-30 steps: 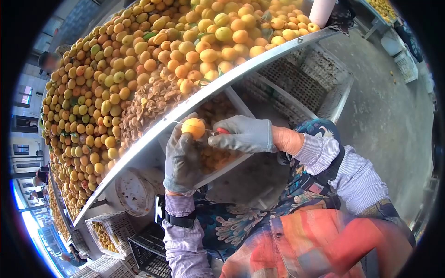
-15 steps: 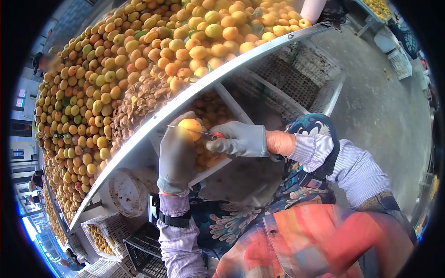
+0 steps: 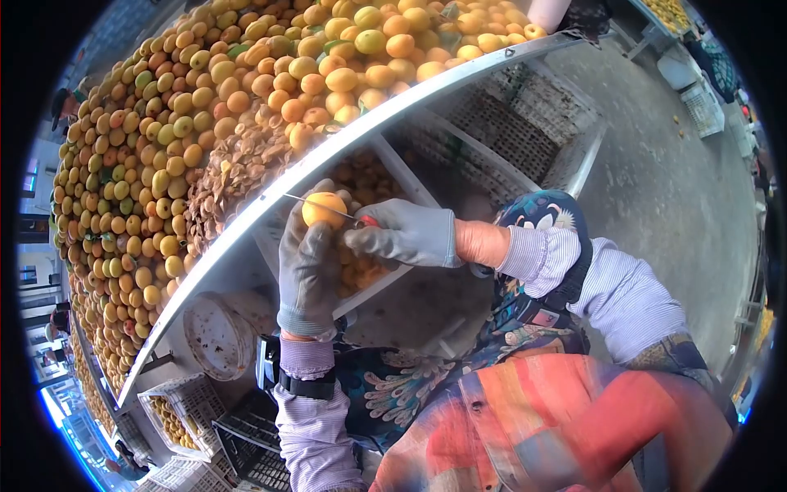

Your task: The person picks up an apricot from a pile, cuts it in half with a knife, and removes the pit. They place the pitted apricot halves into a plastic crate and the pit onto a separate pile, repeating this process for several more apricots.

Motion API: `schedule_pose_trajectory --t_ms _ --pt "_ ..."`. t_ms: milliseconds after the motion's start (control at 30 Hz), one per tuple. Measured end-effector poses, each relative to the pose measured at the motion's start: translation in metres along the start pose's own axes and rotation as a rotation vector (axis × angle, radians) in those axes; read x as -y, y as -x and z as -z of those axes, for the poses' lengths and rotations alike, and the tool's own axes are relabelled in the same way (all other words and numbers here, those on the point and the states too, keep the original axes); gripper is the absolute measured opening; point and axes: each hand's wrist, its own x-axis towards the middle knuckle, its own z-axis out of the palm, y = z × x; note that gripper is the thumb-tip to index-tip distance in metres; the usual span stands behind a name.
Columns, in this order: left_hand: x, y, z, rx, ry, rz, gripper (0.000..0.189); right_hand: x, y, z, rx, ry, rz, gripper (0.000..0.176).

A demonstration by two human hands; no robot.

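My left hand (image 3: 307, 271), in a grey glove, holds an orange apricot (image 3: 322, 209) just below the metal rim of the table (image 3: 246, 221). My right hand (image 3: 406, 234), also gloved in grey, grips a small knife (image 3: 328, 210) with a red handle. Its thin blade lies across the apricot and pokes out on the left side. Under both hands stands a white crate (image 3: 369, 287) with cut apricot halves in it.
A huge heap of apricots (image 3: 205, 107) covers the table, with a pile of brown pits (image 3: 238, 176) near its rim. Below are a white bucket (image 3: 215, 334), white crates (image 3: 176, 414) holding fruit, and empty crates (image 3: 508, 131) to the right. Grey concrete floor lies beyond.
Both hands, the apricot and the knife have shifted slightly up and left in view. The blade stays across the fruit.
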Motion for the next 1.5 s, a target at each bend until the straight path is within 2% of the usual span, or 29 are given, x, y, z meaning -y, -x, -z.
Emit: schedule_pose_trajectory --t_ms 100,200,267,433,500,533,600,633,733,800,833,933,967,1033,1100,1133,1200,1233,1300,1333,1400,1500 --pt "-0.003 0.002 -0.007 -0.051 -0.004 0.018 0.061 -0.005 -0.002 -0.003 -0.027 0.005 0.002 0.05" --pt "-0.008 0.0 -0.012 -0.069 -0.171 -0.007 0.059 -0.001 -0.001 -0.003 -0.025 -0.052 0.024 0.05" --pt "-0.001 -0.003 -0.002 -0.048 -0.271 -0.13 0.055 0.003 -0.001 -0.004 -0.012 -0.07 -0.019 0.05" --pt "-0.007 -0.002 -0.005 -0.125 -0.412 -0.015 0.048 0.002 0.0 -0.006 0.002 -0.086 -0.037 0.051" --pt "-0.003 -0.002 -0.012 -0.113 -0.188 -0.071 0.049 -0.015 -0.004 -0.005 0.015 0.003 -0.092 0.05" --pt "0.001 -0.003 -0.011 -0.111 -0.182 -0.07 0.049 -0.016 -0.005 -0.006 0.012 0.006 -0.096 0.05" --pt "0.007 -0.001 -0.005 -0.093 0.115 0.079 0.053 -0.017 -0.007 -0.011 -0.058 -0.045 0.027 0.052" --pt "0.007 -0.001 -0.004 -0.101 0.117 0.076 0.053 -0.017 -0.008 -0.012 -0.049 -0.046 0.024 0.052" --pt "0.005 -0.005 -0.003 -0.096 0.07 0.058 0.054 -0.012 -0.008 -0.01 -0.097 -0.035 -0.072 0.053" --pt "-0.001 -0.005 -0.005 -0.16 -0.262 -0.02 0.055 0.008 -0.003 -0.005 -0.014 -0.013 -0.243 0.055" --pt "-0.001 -0.006 -0.003 -0.16 -0.301 -0.042 0.053 0.011 -0.002 -0.004 -0.014 -0.015 -0.252 0.055" --pt "0.003 -0.004 -0.007 -0.151 -0.203 -0.043 0.054 0.01 -0.002 -0.006 0.018 -0.036 -0.326 0.056" --pt "0.005 -0.005 -0.007 -0.153 -0.203 -0.034 0.054 0.008 -0.003 -0.006 0.008 -0.018 -0.258 0.057" --pt "0.01 -0.005 -0.008 -0.183 0.061 0.065 0.056 0.001 -0.004 -0.008 -0.014 -0.009 -0.204 0.057" --pt "0.012 -0.007 -0.007 -0.189 0.037 0.073 0.057 -0.012 -0.009 -0.01 -0.053 0.035 -0.077 0.057" --pt "0.011 -0.007 -0.007 -0.199 0.007 0.067 0.059 -0.017 -0.012 -0.013 -0.051 0.034 -0.085 0.057" --pt "0.009 -0.01 -0.009 -0.225 -0.078 0.067 0.057 -0.029 -0.016 -0.021 -0.15 -0.025 0.129 0.056" --pt "0.009 -0.01 -0.007 -0.265 -0.159 0.089 0.056 -0.02 -0.012 -0.02 -0.151 -0.033 0.114 0.056" --pt "0.006 -0.008 -0.009 -0.294 -0.287 0.109 0.046 0.015 -0.001 -0.012 0.015 -0.115 -0.262 0.061" --pt "0.004 -0.009 -0.007 -0.272 -0.296 0.129 0.046 0.018 0.002 -0.012 0.013 -0.127 -0.283 0.061" --pt "0.008 -0.005 0.006 -0.129 -0.233 0.071 0.044 0.018 0.005 -0.015 0.067 -0.388 -0.299 0.067" --pt "0.008 -0.004 0.016 -0.047 -0.234 0.017 0.04 0.017 0.009 -0.015 0.185 -0.611 -0.296 0.067"
